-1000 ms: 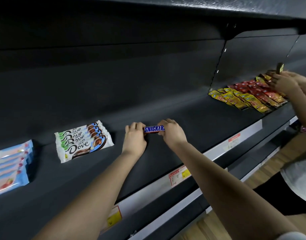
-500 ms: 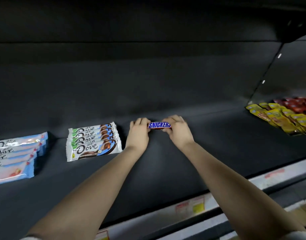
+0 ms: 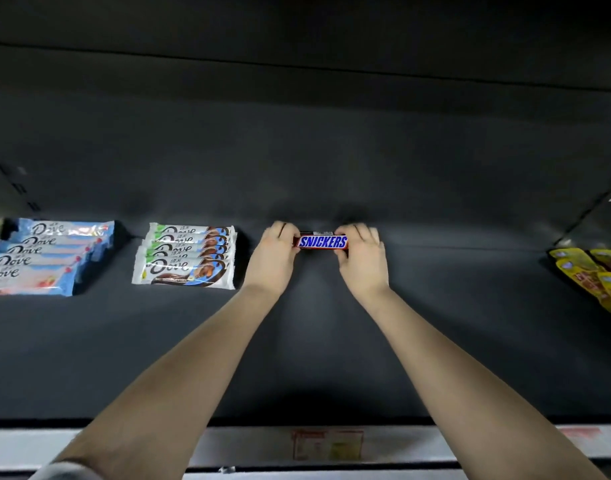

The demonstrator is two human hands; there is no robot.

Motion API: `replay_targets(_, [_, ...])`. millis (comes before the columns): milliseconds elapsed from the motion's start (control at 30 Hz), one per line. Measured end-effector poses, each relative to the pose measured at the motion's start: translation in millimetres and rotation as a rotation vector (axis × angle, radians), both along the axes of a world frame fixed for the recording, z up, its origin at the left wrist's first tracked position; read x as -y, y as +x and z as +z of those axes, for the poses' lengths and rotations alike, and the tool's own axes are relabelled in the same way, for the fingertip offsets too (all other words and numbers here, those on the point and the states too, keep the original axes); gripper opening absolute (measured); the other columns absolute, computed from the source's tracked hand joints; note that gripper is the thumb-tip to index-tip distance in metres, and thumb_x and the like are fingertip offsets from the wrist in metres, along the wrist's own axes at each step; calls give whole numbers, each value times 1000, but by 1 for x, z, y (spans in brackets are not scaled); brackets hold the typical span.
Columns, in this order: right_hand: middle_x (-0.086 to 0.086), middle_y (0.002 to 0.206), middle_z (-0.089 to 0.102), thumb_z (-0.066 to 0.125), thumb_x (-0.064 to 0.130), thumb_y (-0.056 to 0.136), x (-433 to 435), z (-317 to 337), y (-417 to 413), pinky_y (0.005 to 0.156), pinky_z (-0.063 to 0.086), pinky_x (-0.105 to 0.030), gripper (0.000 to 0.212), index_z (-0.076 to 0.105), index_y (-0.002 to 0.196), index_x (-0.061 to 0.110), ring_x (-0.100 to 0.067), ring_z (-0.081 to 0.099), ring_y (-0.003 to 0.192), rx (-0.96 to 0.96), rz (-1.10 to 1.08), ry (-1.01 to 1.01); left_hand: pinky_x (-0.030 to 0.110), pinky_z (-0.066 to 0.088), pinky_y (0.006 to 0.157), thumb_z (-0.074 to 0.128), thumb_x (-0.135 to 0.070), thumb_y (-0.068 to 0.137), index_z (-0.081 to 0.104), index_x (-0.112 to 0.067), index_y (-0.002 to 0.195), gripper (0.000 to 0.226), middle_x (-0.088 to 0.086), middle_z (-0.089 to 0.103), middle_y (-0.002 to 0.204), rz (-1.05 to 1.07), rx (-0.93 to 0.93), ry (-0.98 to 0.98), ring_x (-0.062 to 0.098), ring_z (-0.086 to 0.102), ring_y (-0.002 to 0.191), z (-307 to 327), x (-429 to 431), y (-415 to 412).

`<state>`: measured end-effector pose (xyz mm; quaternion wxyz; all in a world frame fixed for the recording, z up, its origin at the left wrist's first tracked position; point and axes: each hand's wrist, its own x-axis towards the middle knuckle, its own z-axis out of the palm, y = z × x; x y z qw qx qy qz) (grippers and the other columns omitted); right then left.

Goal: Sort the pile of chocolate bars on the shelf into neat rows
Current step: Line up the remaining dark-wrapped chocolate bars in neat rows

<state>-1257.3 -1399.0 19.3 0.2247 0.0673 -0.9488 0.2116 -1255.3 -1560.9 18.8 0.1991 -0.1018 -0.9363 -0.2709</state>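
Left hand and right hand each pinch an end of a Snickers bar on the shelf; Dove stacks lie left of it

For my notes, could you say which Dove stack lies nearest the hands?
The white-and-green wrapped Dove stack, beside the left hand; the pale-blue stack lies farther left.

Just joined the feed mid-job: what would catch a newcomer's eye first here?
A Snickers bar at the middle of the shelf, gripped at each end by the left hand and right hand. Left of it lie the green-white Dove bars, then the pale blue Dove bars; yellow packets sit at the far right.
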Motion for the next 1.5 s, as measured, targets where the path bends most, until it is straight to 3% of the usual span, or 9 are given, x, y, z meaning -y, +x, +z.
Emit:
replay_targets(133, [-6,111,57,66,5,80,-1,-3,-3,87,45,-39,27,64,106,11,-25,50,102,-18,28,-67,32,42,80,57,-9,88,54,-10,111,23,6,52,112,30,-13,-16,23,46,102,-1,0,1])
replay_targets(367, [-4,117,56,58,14,88,1,-5,0,84,36,-36,29,63,116,16,-25,48,106,-16,-18,57,30,40,83,53,-6,86,54,-11,113,28,5,52,114,42,-33,-42,24,44,101,-2,0,3])
replay_targets(667, [-10,114,57,58,9,88,3,-6,0,85,46,-41,29,63,116,9,-29,49,104,-27,24,10,34,45,85,48,2,90,57,-6,114,27,10,54,114,22,-34,-25,26,53,101,-4,2,1])
replay_targets(767, [-9,111,57,56,9,89,3,-6,-1,79,49,-38,27,65,114,11,-26,48,103,-31,40,-31,34,48,86,48,11,84,58,-7,114,36,9,55,113,21,-36,-19,25,55,99,-5,3,0])
replay_targets(967, [-11,107,56,57,7,89,3,-8,-1,73,51,-36,28,66,115,14,-27,48,100,-54,50,-34,31,45,89,46,8,87,57,-7,119,37,9,55,117,23,-24,-17,24,56,102,-4,2,0])
replay_targets(1267, [-10,103,60,63,14,80,5,-12,-2,81,43,-44,28,67,107,13,-33,54,95,-191,-25,61,31,45,92,45,0,92,54,-7,125,36,7,52,124,48,-12,-66,24,51,108,-6,2,-2])
replay_targets(1500, [-10,111,59,54,16,80,7,-6,2,87,42,-46,29,64,107,14,-32,53,100,-248,-15,108,42,47,82,49,-6,86,56,-6,118,33,14,53,120,69,-131,-94,33,49,102,1,1,5])
